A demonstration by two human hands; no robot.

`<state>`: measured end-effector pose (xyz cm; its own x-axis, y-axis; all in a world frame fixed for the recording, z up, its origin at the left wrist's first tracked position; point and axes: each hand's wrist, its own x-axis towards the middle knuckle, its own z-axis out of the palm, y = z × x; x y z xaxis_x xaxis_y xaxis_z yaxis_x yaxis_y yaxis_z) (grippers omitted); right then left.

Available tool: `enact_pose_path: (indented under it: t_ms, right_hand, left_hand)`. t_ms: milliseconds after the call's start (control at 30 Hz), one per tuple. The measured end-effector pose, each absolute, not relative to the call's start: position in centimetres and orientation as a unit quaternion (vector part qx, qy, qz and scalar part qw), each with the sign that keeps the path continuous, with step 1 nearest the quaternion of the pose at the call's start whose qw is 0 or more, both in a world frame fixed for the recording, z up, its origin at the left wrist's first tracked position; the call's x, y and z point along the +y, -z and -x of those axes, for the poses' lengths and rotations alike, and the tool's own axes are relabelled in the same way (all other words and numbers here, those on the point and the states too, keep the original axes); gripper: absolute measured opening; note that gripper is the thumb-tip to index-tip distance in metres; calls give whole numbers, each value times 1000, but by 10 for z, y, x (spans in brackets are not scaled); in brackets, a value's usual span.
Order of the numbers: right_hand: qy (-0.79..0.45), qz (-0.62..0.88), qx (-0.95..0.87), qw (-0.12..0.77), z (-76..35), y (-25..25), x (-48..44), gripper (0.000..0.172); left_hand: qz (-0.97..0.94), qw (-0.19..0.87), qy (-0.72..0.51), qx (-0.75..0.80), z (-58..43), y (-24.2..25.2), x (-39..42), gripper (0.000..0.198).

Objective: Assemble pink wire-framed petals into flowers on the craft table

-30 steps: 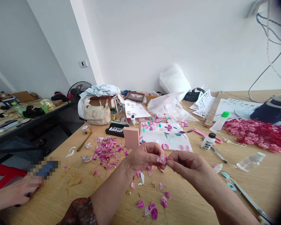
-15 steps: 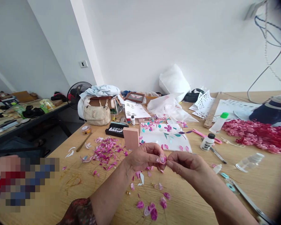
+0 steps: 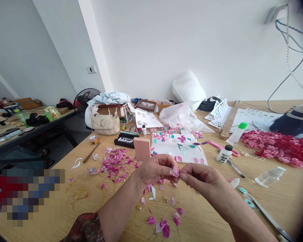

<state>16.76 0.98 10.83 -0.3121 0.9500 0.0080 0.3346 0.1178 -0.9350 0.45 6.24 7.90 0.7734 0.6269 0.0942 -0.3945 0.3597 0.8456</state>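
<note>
My left hand (image 3: 156,169) pinches a small pink-and-white petal (image 3: 176,171) with a gold, wire-like rim between thumb and fingers. Thumb and index finger of my right hand (image 3: 202,178) are pressed together at the petal's right edge; what they grip is too small to make out. Below my hands, several loose magenta petals (image 3: 166,230) on thin wires lie on the wooden table (image 3: 202,218). Left of my hands spreads a heap of pink petals (image 3: 116,160). Behind them is a white sheet (image 3: 164,151) with pink flowers and green leaves.
A small wooden block (image 3: 142,150) stands beside a black box (image 3: 125,141). To the right are a black-capped bottle (image 3: 224,154), a green-capped bottle (image 3: 236,133), a clear bottle (image 3: 270,176), pink scissors (image 3: 217,145) and metal tweezers (image 3: 270,216). Pink trim (image 3: 270,143) lies farther right.
My hands keep almost the same pose, with the petal turned slightly and its gold rim showing more. Another person's hand at the left edge has gone from view.
</note>
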Motion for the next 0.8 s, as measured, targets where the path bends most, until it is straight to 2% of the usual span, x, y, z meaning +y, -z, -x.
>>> enact_pose_path:
  t_ms: [467, 700, 800]
  right_hand:
    - [-462, 474, -669, 337, -165, -109, 8, 24]
    - [-444, 480, -678, 335, -158, -115, 6, 30]
    - [-463, 465, -683, 321, -165, -105, 9, 26]
  left_hand:
    - [-474, 816, -315, 102, 0, -80, 58, 14]
    - [-477, 814, -314, 103, 7, -83, 54, 21]
    - [-477, 815, -312, 104, 10, -80, 54, 25]
